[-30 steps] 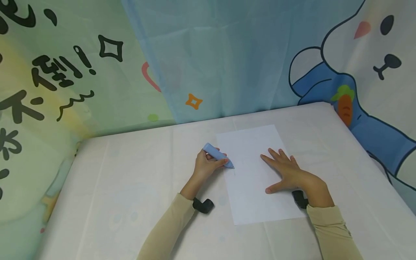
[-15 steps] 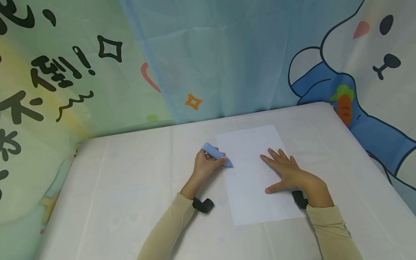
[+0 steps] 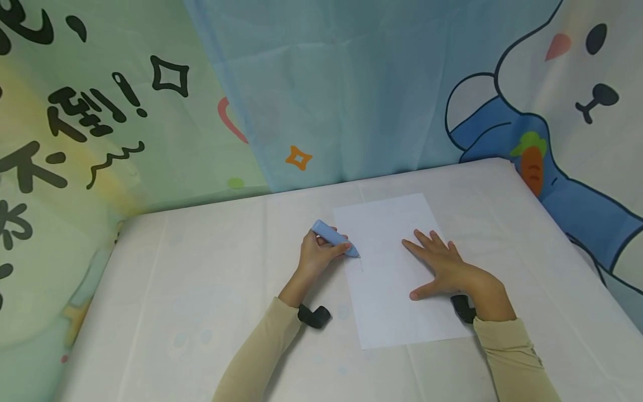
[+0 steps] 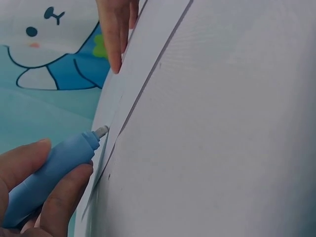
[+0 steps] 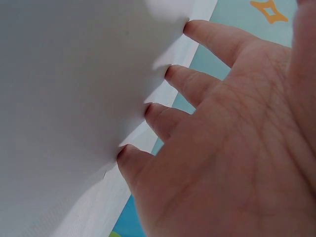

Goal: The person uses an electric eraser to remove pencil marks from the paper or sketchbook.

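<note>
In the head view, my left hand (image 3: 315,255) pinches a thick light-blue pen (image 3: 331,235) between thumb and fingers. Its narrow end points right and down, at the left part of a white sheet of paper (image 3: 387,312). The left wrist view shows the pen's (image 4: 61,160) stepped nose and short grey tip, right at the paper. A faint thin line (image 3: 362,267) runs on the sheet just below the tip. My right hand (image 3: 439,265) rests on the sheet's right side with fingers spread; in the right wrist view its fingertips (image 5: 173,71) press on the paper.
The sheet lies on a white-covered table (image 3: 211,312). Behind it hangs a printed cloth (image 3: 382,100) with a cartoon bear and lettering. Each wrist wears a black camera mount (image 3: 314,317), and the sleeves are beige.
The pen tip has moved slightly up the sheet, away from the body, and more of the faint line shows below it. My right hand has stayed in place.
</note>
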{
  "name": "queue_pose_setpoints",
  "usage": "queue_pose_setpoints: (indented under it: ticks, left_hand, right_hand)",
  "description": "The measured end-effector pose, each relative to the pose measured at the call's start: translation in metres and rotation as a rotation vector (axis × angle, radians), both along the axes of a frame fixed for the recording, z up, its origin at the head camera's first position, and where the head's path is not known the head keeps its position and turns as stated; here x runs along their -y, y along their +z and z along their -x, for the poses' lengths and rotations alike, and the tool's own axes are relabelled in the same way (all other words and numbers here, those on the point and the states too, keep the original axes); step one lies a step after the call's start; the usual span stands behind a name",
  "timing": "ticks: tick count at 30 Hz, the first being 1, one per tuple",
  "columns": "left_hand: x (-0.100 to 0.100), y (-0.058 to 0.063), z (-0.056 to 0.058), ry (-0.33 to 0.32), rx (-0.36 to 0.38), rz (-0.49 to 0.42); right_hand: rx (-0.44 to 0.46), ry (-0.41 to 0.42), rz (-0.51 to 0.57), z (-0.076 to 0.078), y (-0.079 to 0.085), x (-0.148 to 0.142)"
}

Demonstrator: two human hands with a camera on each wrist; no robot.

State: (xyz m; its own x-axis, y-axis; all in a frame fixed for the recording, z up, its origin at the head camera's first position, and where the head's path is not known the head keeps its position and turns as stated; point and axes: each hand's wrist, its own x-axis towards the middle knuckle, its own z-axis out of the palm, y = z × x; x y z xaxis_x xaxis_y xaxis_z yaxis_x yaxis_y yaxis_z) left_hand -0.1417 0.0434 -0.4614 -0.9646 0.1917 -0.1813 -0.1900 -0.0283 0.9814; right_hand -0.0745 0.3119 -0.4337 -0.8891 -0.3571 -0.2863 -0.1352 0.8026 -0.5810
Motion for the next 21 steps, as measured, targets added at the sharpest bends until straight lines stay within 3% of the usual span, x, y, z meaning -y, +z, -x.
queue_pose_setpoints:
  ticks: [21]
  left_hand:
    - [-0.002, 0.0023, 0.0028, 0.001, -0.034, 0.022]
  right_hand:
    - [-0.003, 0.01, 0.009, 0.0003, -0.0007, -0.0017]
